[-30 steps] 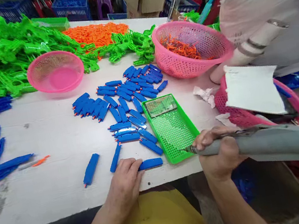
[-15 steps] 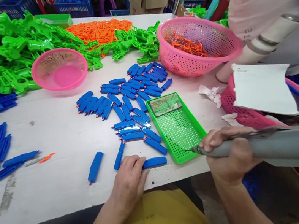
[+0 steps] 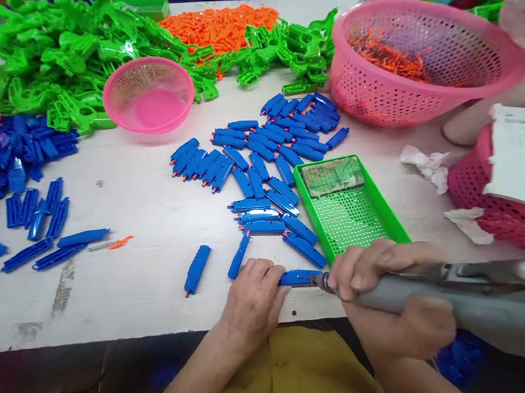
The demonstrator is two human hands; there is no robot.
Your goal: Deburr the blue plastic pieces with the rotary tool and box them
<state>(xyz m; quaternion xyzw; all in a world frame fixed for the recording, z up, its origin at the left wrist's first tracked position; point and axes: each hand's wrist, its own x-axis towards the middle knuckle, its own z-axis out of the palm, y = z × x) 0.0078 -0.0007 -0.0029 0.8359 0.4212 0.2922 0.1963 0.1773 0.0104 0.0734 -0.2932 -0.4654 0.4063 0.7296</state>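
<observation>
At the table's front edge my left hand (image 3: 256,296) presses a long blue plastic piece (image 3: 294,277) against the tabletop, fingers closed on its left end. My right hand (image 3: 385,290) is wrapped round a grey power screwdriver (image 3: 485,306), held nearly level. Its tip meets the right part of that blue piece; whether a screw is there is too small to tell. Just behind my right hand lies a shallow green basket (image 3: 311,218) with a small patterned block (image 3: 333,176) inside. Many similar blue pieces with orange tips (image 3: 260,227) lie behind my left hand.
A large pink basket (image 3: 427,93) of orange parts stands right, a smaller pink basket (image 3: 150,108) further left. Behind are heaps of green toy-gun-shaped parts (image 3: 66,62) and orange pieces (image 3: 222,27). More blue parts (image 3: 12,159) lie left; crumpled paper (image 3: 425,168) lies right.
My right hand has brought the screwdriver from over the green basket to the blue piece under my left hand. The view has swung left, so the table's things appear further right.
</observation>
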